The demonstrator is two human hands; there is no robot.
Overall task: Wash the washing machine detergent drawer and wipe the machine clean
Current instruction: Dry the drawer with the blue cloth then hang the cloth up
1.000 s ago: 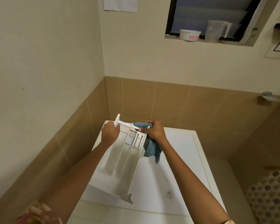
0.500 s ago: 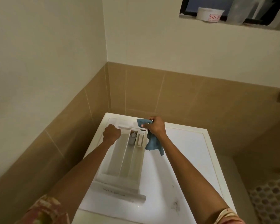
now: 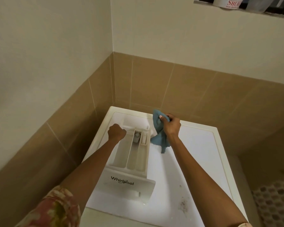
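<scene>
our left hand [image 3: 116, 132] grips the white plastic detergent drawer [image 3: 131, 154] atop the white washing machine [image 3: 195, 161], right hand [image 3: 170, 126] clenching a blue cloth [image 3: 159, 136], likely wiping next.

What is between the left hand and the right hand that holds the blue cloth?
In the head view, the far end of the detergent drawer lies between the left hand and the right hand, which holds the blue cloth.

Single head view, high, looking steeply down, near washing machine top [image 3: 195, 161] in tiled corner.
</scene>
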